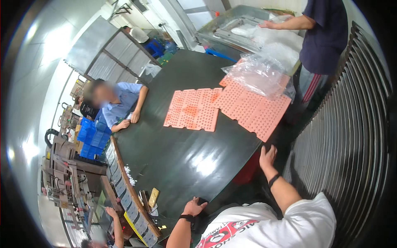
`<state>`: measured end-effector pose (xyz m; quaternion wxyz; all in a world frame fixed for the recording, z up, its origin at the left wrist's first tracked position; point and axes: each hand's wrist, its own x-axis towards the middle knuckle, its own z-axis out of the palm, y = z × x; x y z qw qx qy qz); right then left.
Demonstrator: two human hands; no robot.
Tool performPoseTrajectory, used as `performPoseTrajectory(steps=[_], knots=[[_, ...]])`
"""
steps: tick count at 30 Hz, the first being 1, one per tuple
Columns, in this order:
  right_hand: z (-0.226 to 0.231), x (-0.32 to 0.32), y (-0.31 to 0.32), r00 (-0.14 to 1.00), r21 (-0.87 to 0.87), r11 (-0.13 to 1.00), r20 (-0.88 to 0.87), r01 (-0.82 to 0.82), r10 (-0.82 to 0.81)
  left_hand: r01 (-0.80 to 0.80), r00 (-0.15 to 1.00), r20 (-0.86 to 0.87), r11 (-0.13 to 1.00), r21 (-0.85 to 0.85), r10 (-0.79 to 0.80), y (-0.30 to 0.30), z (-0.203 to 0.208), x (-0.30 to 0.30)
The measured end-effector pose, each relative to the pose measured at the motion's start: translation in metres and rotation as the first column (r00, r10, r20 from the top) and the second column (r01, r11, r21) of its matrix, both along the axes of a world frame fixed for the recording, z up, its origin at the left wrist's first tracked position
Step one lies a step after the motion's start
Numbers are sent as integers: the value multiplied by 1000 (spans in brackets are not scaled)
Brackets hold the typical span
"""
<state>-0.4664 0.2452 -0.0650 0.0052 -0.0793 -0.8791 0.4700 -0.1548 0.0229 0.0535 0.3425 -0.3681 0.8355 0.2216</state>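
Observation:
My left hand (pixel 192 207) rests at the near edge of the dark green table (pixel 173 153), its fingers laid loosely there with nothing visible in them. A dark band circles that wrist. Farther right, my right hand (pixel 268 157) is by the table's curved edge, fingers apart and empty, close below the corner of a salmon-pink sheet (pixel 258 109) full of small holes or cells. Something dark shows at the fingertips of both hands, too small to make out. A second pink sheet (pixel 192 110) lies to its left, with darker orange patches. Clear plastic film (pixel 258 74) partly covers the right-hand stack.
A person in blue (pixel 122 101) sits across the table; another in dark clothes (pixel 324 41) stands by a bin (pixel 231 45) of plastic bags. Ribbed metal racking (pixel 343 136) rises at my right. A wood-edged rail (pixel 128 186) and a yellow object (pixel 153 197) are at the left.

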Motion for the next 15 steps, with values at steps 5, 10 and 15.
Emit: performPoseTrajectory(steps=[5,10,15], knots=[[42,86,1,844,210,858,-178,-469,505,-8,1000,-8,996,-89,8,-18,-16,47],[52,84,-2,773,447,728,-115,-520,624,-51,998,31,991,-121,55,-38,-17,78],[89,81,-50,749,433,661,54,-614,660,29,989,-137,988,-152,-50,-49,-23,131]])
